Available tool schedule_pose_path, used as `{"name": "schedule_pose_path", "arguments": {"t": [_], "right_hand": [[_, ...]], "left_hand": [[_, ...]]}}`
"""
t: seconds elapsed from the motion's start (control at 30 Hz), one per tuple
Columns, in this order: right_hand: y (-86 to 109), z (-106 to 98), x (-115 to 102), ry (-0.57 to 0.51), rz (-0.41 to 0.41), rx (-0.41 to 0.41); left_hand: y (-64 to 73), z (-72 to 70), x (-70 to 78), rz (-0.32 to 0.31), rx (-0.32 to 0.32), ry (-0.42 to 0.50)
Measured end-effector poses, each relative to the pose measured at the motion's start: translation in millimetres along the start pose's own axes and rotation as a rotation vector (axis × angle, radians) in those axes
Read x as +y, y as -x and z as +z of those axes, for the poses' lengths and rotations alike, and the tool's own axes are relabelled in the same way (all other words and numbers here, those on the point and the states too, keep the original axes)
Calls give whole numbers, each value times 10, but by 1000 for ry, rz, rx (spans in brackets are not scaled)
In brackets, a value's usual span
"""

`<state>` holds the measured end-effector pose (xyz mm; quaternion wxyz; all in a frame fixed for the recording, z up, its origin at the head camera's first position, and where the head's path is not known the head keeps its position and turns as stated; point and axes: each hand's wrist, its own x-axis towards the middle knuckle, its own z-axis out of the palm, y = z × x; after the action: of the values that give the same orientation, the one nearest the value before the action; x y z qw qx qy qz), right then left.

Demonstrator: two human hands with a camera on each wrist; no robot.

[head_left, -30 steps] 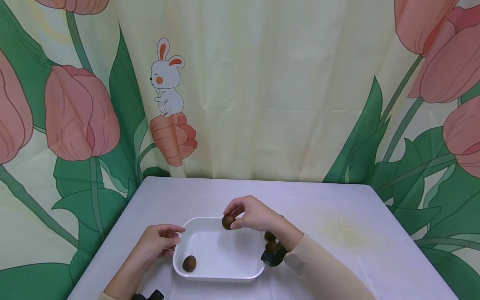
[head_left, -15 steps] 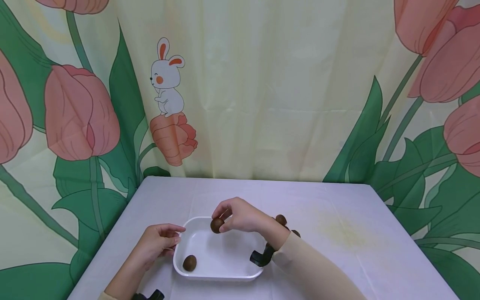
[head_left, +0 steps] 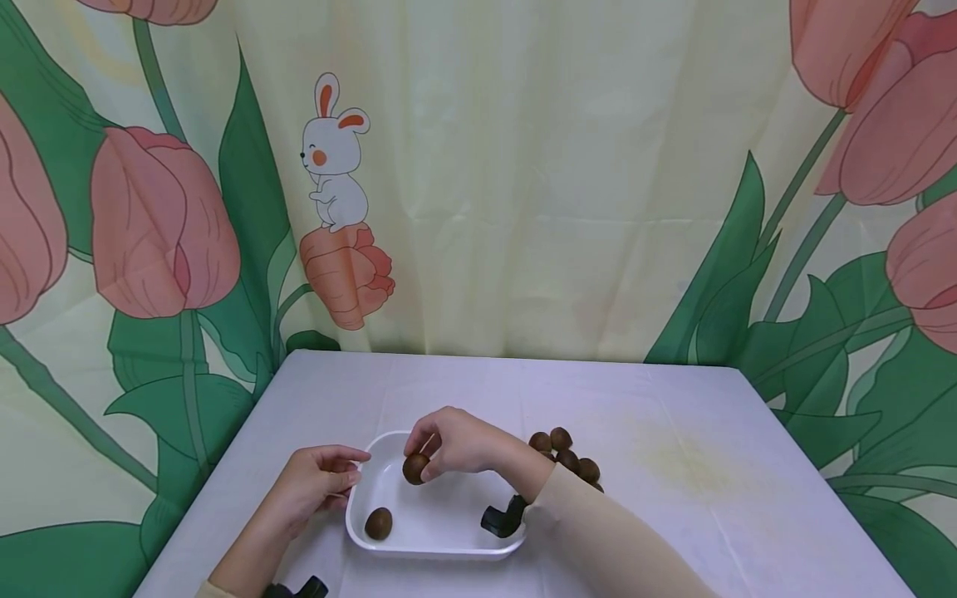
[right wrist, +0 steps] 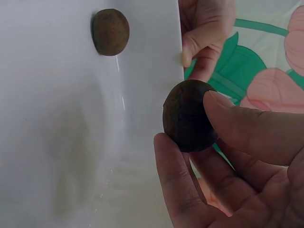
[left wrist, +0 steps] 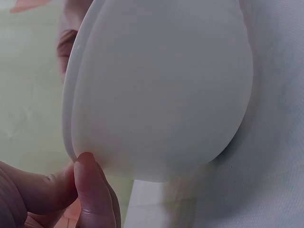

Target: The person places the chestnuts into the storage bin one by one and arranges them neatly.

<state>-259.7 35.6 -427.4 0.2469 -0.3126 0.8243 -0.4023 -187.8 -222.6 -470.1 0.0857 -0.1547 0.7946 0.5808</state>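
My right hand (head_left: 458, 440) pinches a round brown nut (head_left: 415, 469), much like a chestnut, between thumb and fingertips. It holds the nut above the far left part of a white tray (head_left: 449, 551). In the right wrist view this held nut (right wrist: 186, 116) shows dark and smooth, with a faint ridge. Another brown nut (head_left: 378, 524) lies inside the tray, at its near left corner. With thumb and fingers, my left hand (head_left: 310, 482) pinches the tray's left rim; the left wrist view shows the thumb (left wrist: 92, 190) against the tray's outer wall (left wrist: 161, 95).
Several more brown nuts (head_left: 566, 459) lie in a heap on the white tablecloth (head_left: 673, 515), right of the tray and partly behind my right forearm. A black wrist mount (head_left: 503, 519) hangs under that wrist, over the tray. Behind the table hangs a printed curtain (head_left: 523, 166).
My right hand has moved left and nearer with the nut, from the tray's far edge to above its left part. More of the heap now shows. The left hand stays on the rim.
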Motion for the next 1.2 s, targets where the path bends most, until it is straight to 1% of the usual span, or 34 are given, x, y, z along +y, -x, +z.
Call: {"name": "schedule_pose_path", "arguments": {"t": [0.2, 0.53, 0.73, 0.87, 1.0, 1.2], "right_hand": [[-56, 73, 10, 12, -7, -22], [-101, 179, 31, 85, 4, -63], [-130, 223, 28, 117, 4, -65], [-154, 250, 22, 109, 24, -68], [-177, 275, 27, 119, 40, -73], [-197, 308, 48, 157, 52, -58]], "left_hand": [[-2, -7, -4, 5, -9, 9], [5, -8, 1, 9, -13, 13], [-4, -12, -2, 1, -16, 15], [-7, -17, -4, -6, -17, 20], [-8, -22, -7, -3, -21, 22], [-13, -21, -2, 3, -31, 26]]}}
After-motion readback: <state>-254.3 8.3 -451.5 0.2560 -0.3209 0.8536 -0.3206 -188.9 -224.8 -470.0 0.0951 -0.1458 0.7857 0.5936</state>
